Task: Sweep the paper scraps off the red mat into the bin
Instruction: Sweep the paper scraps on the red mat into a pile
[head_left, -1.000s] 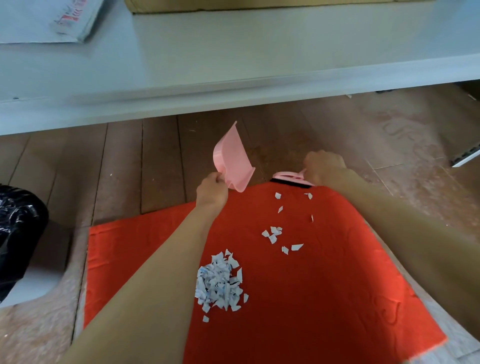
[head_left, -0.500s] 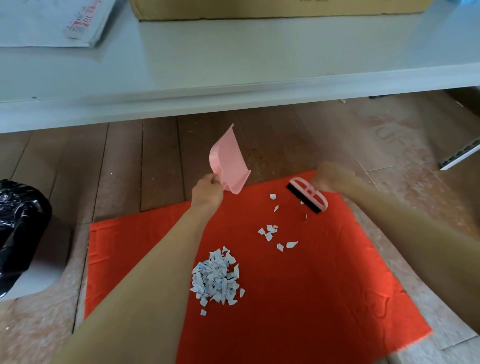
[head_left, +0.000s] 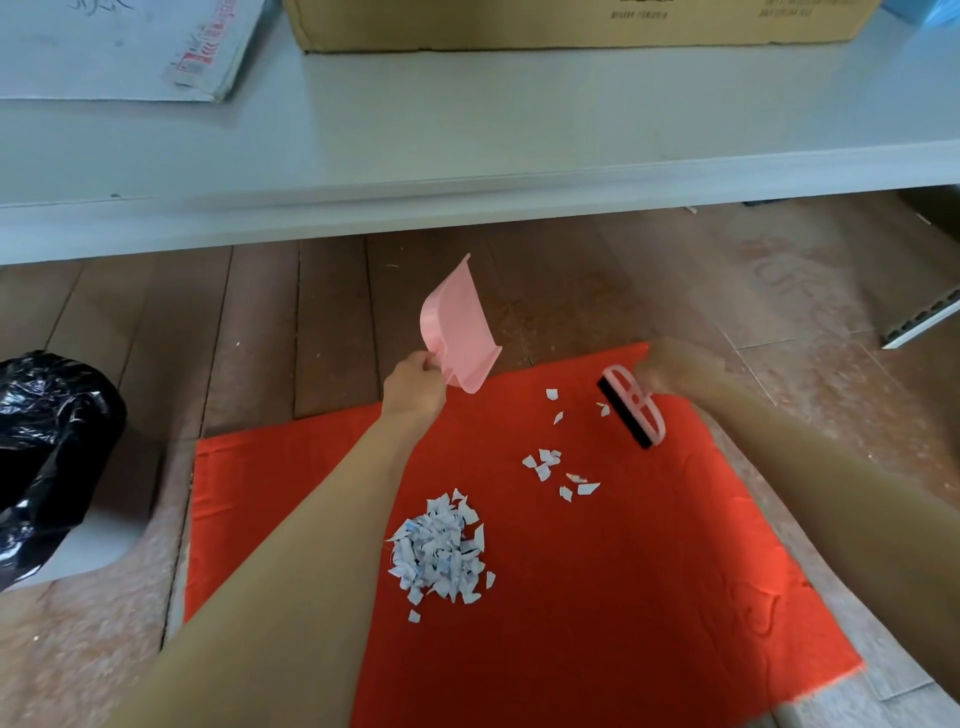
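While my left hand (head_left: 415, 384) curls its fingers round the low end of the pink plastic dustpan (head_left: 460, 332), tilted up, my right hand (head_left: 670, 366) grips the pink plastic hand brush with black bristles (head_left: 631, 405). White paper scraps (head_left: 441, 551) lie heaped on the red fabric mat (head_left: 623, 597), nearer me than both hands, with a few just beside the brush. The black-bagged bin (head_left: 47, 452) stands well left of my left hand.

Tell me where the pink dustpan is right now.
Head view, just left of centre: the left hand grips the pink dustpan, raised at the far edge of the red mat, with the brush in the right hand to its right.
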